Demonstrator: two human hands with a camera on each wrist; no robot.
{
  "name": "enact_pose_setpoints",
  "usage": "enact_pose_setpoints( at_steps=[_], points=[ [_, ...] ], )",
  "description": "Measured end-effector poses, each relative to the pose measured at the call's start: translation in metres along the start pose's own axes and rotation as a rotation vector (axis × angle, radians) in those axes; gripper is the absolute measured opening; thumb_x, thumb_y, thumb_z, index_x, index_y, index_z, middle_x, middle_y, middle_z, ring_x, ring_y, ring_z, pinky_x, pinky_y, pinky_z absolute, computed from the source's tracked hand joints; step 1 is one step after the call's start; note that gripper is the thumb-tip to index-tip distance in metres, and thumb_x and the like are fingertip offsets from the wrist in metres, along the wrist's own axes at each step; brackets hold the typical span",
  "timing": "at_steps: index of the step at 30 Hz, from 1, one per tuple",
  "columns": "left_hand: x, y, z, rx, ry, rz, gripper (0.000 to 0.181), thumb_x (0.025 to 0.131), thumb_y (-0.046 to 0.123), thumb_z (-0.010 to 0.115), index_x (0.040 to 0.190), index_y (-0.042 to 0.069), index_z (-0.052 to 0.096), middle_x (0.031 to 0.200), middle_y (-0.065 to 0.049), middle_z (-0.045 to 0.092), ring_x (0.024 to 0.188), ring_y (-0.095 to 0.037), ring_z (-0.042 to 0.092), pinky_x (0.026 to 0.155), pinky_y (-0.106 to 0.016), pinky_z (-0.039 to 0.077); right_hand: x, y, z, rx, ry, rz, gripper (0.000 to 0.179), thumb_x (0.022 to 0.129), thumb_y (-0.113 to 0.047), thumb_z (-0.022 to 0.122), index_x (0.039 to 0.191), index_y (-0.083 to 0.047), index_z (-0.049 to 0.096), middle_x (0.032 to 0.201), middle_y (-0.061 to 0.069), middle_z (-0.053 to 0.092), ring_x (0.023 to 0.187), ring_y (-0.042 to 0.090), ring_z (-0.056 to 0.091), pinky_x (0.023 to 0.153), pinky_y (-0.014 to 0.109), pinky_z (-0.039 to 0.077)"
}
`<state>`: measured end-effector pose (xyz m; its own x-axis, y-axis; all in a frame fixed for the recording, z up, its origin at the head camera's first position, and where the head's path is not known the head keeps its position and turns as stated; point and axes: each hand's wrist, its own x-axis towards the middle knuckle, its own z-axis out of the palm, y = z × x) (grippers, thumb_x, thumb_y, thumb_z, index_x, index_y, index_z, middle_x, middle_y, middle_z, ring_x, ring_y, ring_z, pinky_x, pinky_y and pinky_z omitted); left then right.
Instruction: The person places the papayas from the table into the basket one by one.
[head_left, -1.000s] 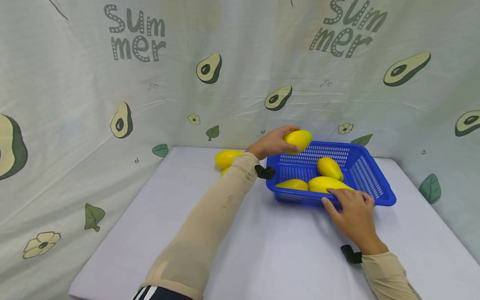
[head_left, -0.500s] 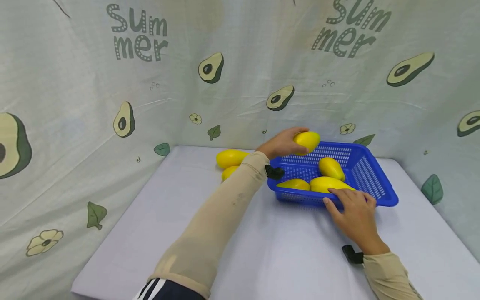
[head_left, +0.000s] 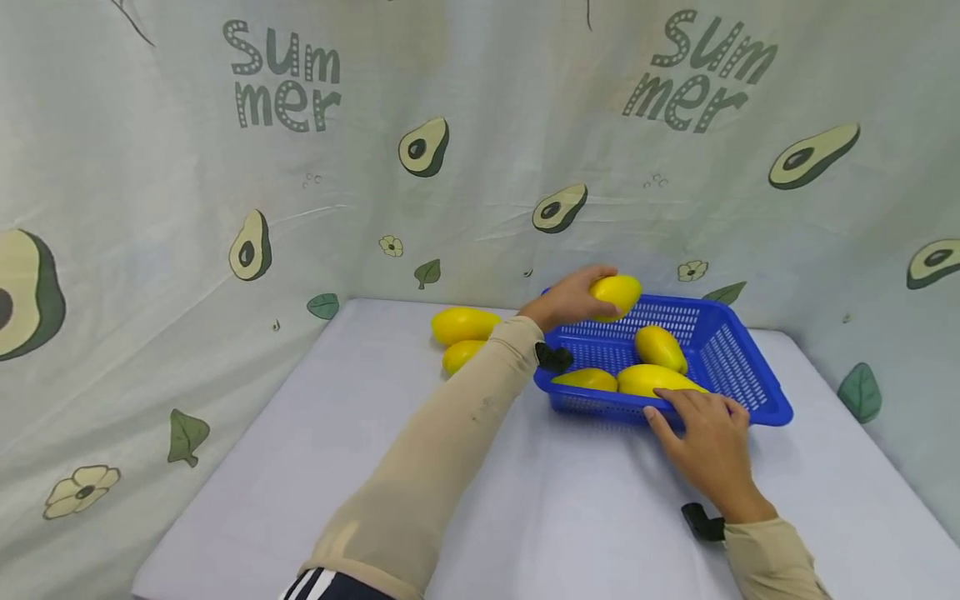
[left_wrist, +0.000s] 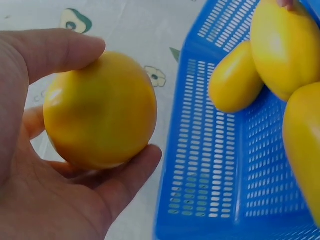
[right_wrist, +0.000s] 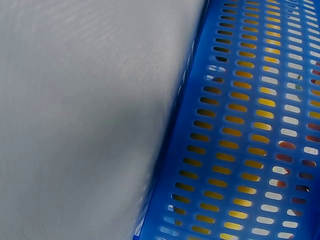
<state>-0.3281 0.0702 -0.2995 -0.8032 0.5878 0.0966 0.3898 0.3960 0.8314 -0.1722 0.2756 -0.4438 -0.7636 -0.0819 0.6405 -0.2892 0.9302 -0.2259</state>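
In my left hand (head_left: 573,298) I hold a yellow mango (head_left: 617,297) above the back left part of a blue basket (head_left: 757,367). The left wrist view shows the thumb on one side of this mango (left_wrist: 107,112) and fingers on the other, with the basket (left_wrist: 200,145) beside it. Several mangoes lie in the basket, among them one near the middle (head_left: 660,348) and a larger one (head_left: 652,380) by the front wall. My right hand (head_left: 708,446) grips the front rim, fingers over it and thumb outside. The right wrist view shows only the perforated wall (right_wrist: 240,120), no hand.
Two more mangoes, one behind (head_left: 463,325) and one in front (head_left: 461,354), lie on the table left of the basket; my left forearm partly covers the front one. The table (head_left: 300,450) has a white cover. A printed cloth (head_left: 480,167) hangs behind it.
My left hand has moved a little right with the mango, further over the basket, then stayed nearly still. The front loose mango shows more now. My right hand has stayed on the rim.
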Motion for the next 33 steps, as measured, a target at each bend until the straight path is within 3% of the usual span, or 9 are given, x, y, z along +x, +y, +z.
enact_pose_setpoints(
  at_steps=[5,11,14,19,26,33],
  points=[
    [0.003,-0.001,0.013,-0.006,0.041,-0.039,0.069,0.091,0.019,0.074,0.152,0.017,0.043,0.133,0.002,0.054,0.102,-0.016,0.055,0.084,-0.025,0.048,-0.002,0.0,-0.002,0.009,-0.004,0.011,0.039,0.093,-0.031,0.068,0.121,-0.004,0.067,0.118,0.023,0.065,0.114,0.046,0.05,0.095,0.066,0.024],
    [0.005,0.002,0.022,0.153,0.051,-0.023,0.066,0.092,0.025,0.074,0.151,0.019,0.044,0.13,0.002,0.058,0.099,-0.012,0.056,0.082,-0.021,0.049,-0.001,-0.001,-0.007,0.009,0.02,0.017,0.038,0.093,-0.03,0.068,0.121,-0.004,0.067,0.117,0.023,0.065,0.114,0.045,0.05,0.095,0.067,0.023],
    [0.001,0.003,0.023,0.19,0.04,-0.032,0.066,0.092,0.026,0.075,0.151,0.02,0.045,0.132,0.003,0.057,0.1,-0.011,0.055,0.084,-0.02,0.049,-0.003,-0.002,-0.007,-0.007,0.02,0.012,0.038,0.093,-0.031,0.069,0.12,-0.005,0.068,0.117,0.022,0.066,0.113,0.046,0.051,0.095,0.066,0.024],
    [-0.003,0.002,0.02,0.214,0.025,-0.062,0.068,0.091,0.026,0.074,0.151,0.02,0.044,0.133,0.003,0.057,0.1,-0.012,0.055,0.082,-0.022,0.049,-0.006,-0.006,-0.003,-0.006,0.007,-0.009,0.038,0.091,-0.031,0.071,0.118,-0.005,0.069,0.115,0.021,0.067,0.11,0.045,0.053,0.094,0.064,0.026],
    [0.004,0.008,0.023,0.175,0.101,-0.001,0.067,0.09,0.024,0.075,0.15,0.018,0.045,0.122,0.001,0.06,0.094,-0.014,0.057,0.078,-0.021,0.05,0.005,-0.005,-0.007,0.005,0.028,-0.014,0.038,0.092,-0.029,0.07,0.12,-0.004,0.068,0.116,0.022,0.066,0.112,0.045,0.051,0.095,0.066,0.024],
    [0.002,0.004,0.028,0.166,0.079,-0.044,0.066,0.09,0.023,0.076,0.149,0.019,0.047,0.124,0.002,0.059,0.096,-0.013,0.056,0.079,-0.02,0.05,-0.006,-0.006,-0.004,-0.015,-0.005,0.005,0.038,0.092,-0.032,0.07,0.12,-0.005,0.068,0.116,0.021,0.066,0.112,0.044,0.053,0.094,0.065,0.026]
  ],
)
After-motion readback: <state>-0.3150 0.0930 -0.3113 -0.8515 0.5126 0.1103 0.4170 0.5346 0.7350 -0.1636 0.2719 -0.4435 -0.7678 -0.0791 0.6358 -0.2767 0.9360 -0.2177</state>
